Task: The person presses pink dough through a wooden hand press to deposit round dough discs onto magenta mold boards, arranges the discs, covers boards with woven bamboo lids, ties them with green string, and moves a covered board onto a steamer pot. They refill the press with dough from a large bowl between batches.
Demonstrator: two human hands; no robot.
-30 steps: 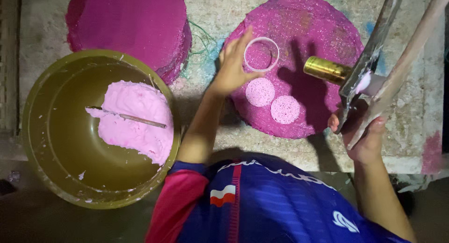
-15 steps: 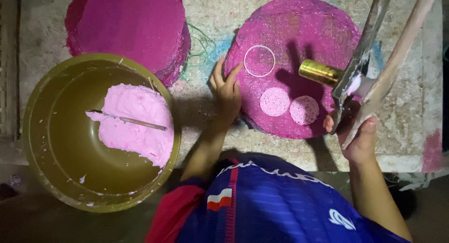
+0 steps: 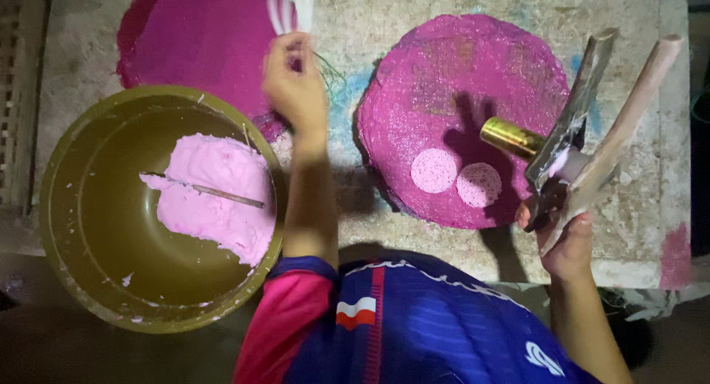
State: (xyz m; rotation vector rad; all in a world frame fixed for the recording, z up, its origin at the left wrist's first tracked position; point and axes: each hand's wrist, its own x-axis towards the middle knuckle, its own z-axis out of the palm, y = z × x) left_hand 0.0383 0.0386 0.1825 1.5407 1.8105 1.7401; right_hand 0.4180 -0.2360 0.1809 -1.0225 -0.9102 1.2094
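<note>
Left hand (image 3: pixel 296 85) lifts ring (image 3: pixel 290 5) above mat (image 3: pixel 200 36).

Overhead light is hitting the pale stone counter (image 3: pixel 414 51) hard while the edges are falling dark. The right hand (image 3: pixel 566 240) is casting a sharp shadow. The left hand (image 3: pixel 296 85) is blurring at the fingertips.

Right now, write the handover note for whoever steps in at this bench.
Left hand: raised over the far magenta mat, pinching a white ring.
Right hand: gripping a two-handled press with a brass cylinder.
Near mat: two pink discs laid side by side.
Bowl: pink dough remains, stick across it.
Done: two discs. Left: the remaining dough.
</note>
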